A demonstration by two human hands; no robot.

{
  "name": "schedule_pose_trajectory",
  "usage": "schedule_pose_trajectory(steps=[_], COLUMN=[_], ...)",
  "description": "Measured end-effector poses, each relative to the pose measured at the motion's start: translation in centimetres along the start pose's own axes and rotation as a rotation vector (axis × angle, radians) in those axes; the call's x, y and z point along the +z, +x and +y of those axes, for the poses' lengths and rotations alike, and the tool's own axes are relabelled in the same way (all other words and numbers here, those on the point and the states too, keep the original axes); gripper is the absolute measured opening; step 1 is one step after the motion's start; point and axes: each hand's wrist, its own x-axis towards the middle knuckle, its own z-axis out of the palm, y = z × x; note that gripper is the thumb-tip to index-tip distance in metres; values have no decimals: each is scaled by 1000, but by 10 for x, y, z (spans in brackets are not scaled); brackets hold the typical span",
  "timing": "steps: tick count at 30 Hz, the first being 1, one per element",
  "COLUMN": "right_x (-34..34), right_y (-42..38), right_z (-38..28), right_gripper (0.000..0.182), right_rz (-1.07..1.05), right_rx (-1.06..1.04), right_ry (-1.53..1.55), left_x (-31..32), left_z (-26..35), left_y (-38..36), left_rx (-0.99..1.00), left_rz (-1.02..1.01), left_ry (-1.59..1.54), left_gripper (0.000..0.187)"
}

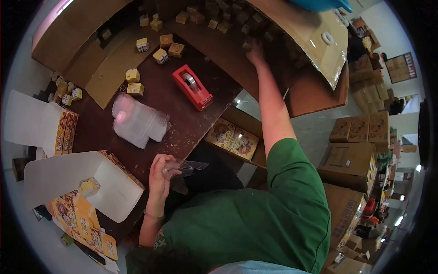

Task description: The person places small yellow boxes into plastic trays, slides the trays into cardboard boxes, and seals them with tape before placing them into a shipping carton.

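Note:
My left hand [159,177] is closed on a clear plastic bag [188,167], held over my lap at the table's front edge. Up the table from it lies a stack of flat clear plastic bags [139,121]. My right hand [256,54] reaches far into a big cardboard box [214,45] with many small boxes inside. Its fingers are closed round a small box [247,44] in the shade there. Beside the bags, several small yellow boxes [135,88] stand on the dark table [155,93].
A red tape dispenser [192,87] stands mid-table. At the left, an open white-lined display box [121,194] holds one wrapped small box [89,187]. A carton with printed boxes [232,139] sits below the table edge. Stacked cartons [349,166] line the right.

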Motion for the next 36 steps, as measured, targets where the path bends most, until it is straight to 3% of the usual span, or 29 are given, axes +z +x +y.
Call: schedule_pose_trajectory(steps=[3,6,9,11,13,16,20,23,24,27,28,30,31,34,36], right_x=[-30,-49,-64,-121,-168,-187,-214,-219,-218,-190,-186,-172,-169,-165,-161], right_y=[7,29,-2,-55,-107,-152,-189,-212,-217,-245,-251,-263,-266,-280,-294], right_z=[-28,-34,-53,-120,-176,-210,-240,-255,-255,-279,-288,-302,-309,-319,-321], right_gripper=[68,70,67,60,55,56,56,56,57,60,62,67,69,59,59], right_rz=[-80,-346,-189,-177,-288,-311,-411,-520,-655,-554,-672,-602,-419,-531,-491], right_rx=[-10,141,31,-298,-188,-307,-296,-219,-181,-139,24,68,-58,20,-367], right_ry=[-139,-83,535,732,779,914,983,1210,1232,1448,1594,1492,1318,1367,1278], left_x=[5,10,11,7,4,2,4,-1,-10,-13,-11,-10,-11,-15,-19], left_z=[-4,-4,4,8,8,12,14,17,13,15,14,11,9,4,4], left_y=[3,-2,-10,-8,-10,-7,-9,-13,-11,-12,-13,-16,-17,-20,-20], left_rx=[-37,-30,48,91,117,119,159,166,142,79,73,58,57,86,132], left_rz=[-36,-82,-73,-60,-44,-54,-75,-22,2,18,12,-32,-42,-9,11], left_ry=[54,55,36,14,-1,-1,-33,-194,-294,-422,-435,-446,-444,-519,-533], left_gripper=[20,19,18,18,18,18,20,24,28,30,35,40,45,45,41])
